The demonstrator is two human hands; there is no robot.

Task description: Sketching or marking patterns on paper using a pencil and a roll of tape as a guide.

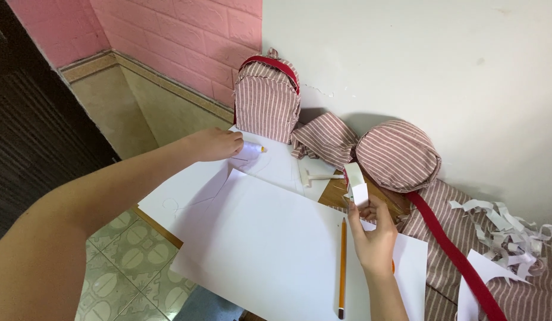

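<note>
My left hand reaches to the far side of the white paper sheets and grips a small white glue bottle with an orange tip, its tip pointing right. My right hand holds up a small folded white paper box between thumb and fingers, above the near right part of the big white sheet. A yellow pencil lies on that sheet just left of my right wrist. A second sheet with faint pencil lines lies underneath.
A striped pink-and-white backpack stands against the wall. Striped fabric pieces with a red strap lie at the right, beside paper scraps. A small white paper piece lies on the wooden board. Tiled floor lies at the left.
</note>
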